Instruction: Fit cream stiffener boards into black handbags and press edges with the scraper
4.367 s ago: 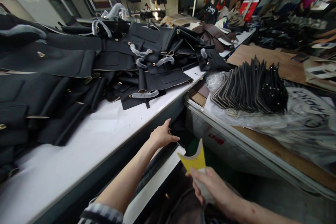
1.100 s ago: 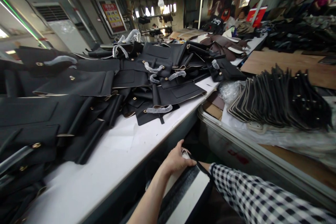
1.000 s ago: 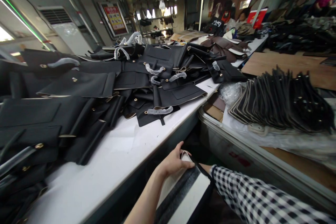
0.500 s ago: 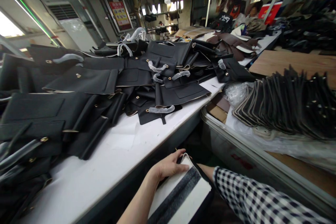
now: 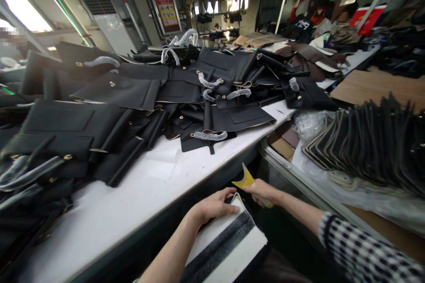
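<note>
My left hand (image 5: 217,205) grips the near top corner of a white piece with a dark stripe (image 5: 229,241), thumb on its pale face and fingers over the edge. The piece lies tilted low in front of me, below the table edge. My right hand (image 5: 264,191) is closed round a yellow tool (image 5: 246,178) with a notched, two-pointed end, just right of the piece's corner. The tool's end points up and left and stands apart from the piece.
Black leather bag parts (image 5: 186,90) with wrapped handles cover much of the white table (image 5: 133,199). At right, a metal-edged bin (image 5: 299,172) holds a row of dark panels (image 5: 361,146) and plastic. People are partly visible in the background.
My right hand has come out from behind the striped piece, moving right and up, and the yellow tool now shows in it. My left hand keeps its hold. The view has shifted slightly left.
</note>
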Motion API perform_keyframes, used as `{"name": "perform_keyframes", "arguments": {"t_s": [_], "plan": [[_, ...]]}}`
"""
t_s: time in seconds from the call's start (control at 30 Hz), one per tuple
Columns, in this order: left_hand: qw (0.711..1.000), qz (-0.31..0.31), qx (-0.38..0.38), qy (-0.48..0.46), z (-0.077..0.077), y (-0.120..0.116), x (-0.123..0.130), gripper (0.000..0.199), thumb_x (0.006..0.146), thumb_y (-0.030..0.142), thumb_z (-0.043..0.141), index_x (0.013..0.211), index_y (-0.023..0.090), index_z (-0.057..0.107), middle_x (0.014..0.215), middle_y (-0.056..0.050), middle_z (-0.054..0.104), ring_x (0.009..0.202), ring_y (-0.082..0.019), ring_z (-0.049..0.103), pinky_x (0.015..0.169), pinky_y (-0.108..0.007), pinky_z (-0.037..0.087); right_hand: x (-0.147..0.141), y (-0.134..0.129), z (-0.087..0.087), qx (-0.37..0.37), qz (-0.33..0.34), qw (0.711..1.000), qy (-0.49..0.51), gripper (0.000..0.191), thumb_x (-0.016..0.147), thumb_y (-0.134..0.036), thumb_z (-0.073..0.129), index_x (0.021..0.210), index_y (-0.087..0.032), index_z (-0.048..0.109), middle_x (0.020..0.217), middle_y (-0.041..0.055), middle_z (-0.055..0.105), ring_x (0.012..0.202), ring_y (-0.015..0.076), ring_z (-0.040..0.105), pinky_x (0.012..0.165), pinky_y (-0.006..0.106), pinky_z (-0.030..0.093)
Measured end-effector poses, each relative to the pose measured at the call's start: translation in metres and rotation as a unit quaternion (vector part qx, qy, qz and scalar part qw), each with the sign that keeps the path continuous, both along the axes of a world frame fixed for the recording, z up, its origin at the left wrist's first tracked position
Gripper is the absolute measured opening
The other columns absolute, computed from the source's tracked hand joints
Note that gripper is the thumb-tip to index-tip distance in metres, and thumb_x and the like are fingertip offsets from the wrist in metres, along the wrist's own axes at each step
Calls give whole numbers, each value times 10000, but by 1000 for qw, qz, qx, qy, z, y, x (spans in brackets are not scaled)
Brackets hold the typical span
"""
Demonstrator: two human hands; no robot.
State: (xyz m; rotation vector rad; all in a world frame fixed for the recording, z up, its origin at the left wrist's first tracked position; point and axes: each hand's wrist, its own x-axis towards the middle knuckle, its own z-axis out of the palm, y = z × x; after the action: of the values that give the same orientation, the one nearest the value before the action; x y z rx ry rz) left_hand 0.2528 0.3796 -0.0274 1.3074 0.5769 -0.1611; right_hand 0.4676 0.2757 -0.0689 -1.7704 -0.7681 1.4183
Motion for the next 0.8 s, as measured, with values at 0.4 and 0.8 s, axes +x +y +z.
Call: {"name": "perform_keyframes", "arguments": {"t_s": [0.4, 0.8], "plan": [[992, 79, -87, 33, -9, 1, 2, 989, 638, 259, 776, 1488, 115, 289, 1270, -134, 603, 1095, -283, 588, 947, -380, 443, 26, 35, 29, 60, 327, 906, -263, 607, 935, -659, 334, 744, -151, 608, 680, 40, 643, 605, 139, 575, 507, 220, 331], [996, 89, -15, -17, -1, 2, 4, 637, 693, 196, 716, 1304, 194, 539, 1208, -42, 626, 1201, -283, 509, 1052, -390, 349, 4, 78, 54, 297, 433, 672, -521, 585, 959, -565, 379, 633, -183, 679, 640, 77, 705, 576, 173, 604, 524, 283, 154]]}}
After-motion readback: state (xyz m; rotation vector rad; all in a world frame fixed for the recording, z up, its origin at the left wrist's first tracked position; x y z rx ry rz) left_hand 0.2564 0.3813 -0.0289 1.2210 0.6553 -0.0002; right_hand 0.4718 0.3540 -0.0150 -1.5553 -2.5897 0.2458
